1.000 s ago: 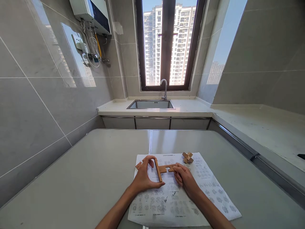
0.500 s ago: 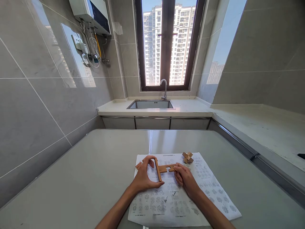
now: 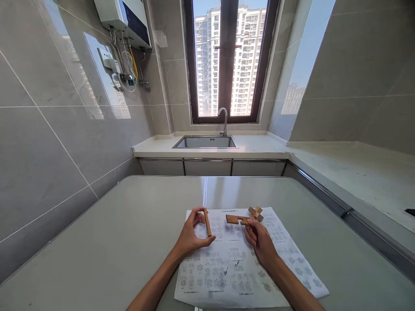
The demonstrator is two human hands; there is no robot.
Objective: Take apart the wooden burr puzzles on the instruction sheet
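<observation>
Left hand (image 3: 189,236) held a plain wooden bar (image 3: 207,223) pinched end to end between thumb and fingers, at 11 o'clock on the printed sheet (image 3: 240,268) on the counter (image 3: 123,224). Right hand (image 3: 261,239), fingers closed on a notched wooden piece (image 3: 236,219) at 12 o'clock, just beside the assembled wooden knot (image 3: 256,213). Step judged: two pieces apart, being fitted; next move likely needs bar and notch aligned.
</observation>
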